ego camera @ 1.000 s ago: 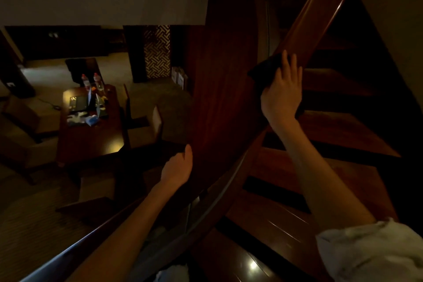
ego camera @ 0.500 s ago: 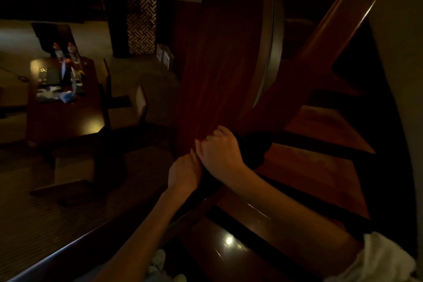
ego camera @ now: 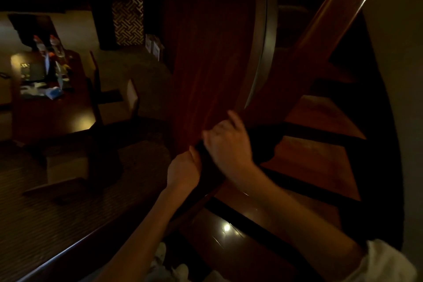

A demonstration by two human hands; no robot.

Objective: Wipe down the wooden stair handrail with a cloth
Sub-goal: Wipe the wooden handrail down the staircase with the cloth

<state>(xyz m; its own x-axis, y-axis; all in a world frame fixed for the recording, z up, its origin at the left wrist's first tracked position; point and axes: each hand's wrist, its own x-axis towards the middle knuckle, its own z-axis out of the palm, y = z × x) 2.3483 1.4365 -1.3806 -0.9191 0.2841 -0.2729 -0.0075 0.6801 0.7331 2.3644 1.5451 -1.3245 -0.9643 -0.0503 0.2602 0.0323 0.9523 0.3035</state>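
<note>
The wooden handrail [ego camera: 341,9] slopes from the top right down to my hands, then curves off to the lower left. A dark cloth [ego camera: 263,144] is draped over the rail at the bend. My right hand [ego camera: 229,144], blurred, lies on top of the cloth with its fingers curled over it and one finger raised. Just below and to the left, my left hand [ego camera: 183,171] grips the rail, its thumb touching the cloth's edge. The lighting is dim and most of the cloth merges with the shadow.
Polished wooden steps [ego camera: 320,162] rise to the right of the rail. A tall curved wood panel [ego camera: 217,52] stands behind my hands. Down on the left are a dark table [ego camera: 57,119] with bottles and small items, and chairs [ego camera: 131,98] on carpet.
My right hand slid with the cloth down the rail from the upper slope to the bend, next to my left hand. It now shifts slightly there, one finger lifting. The view dropped lower.
</note>
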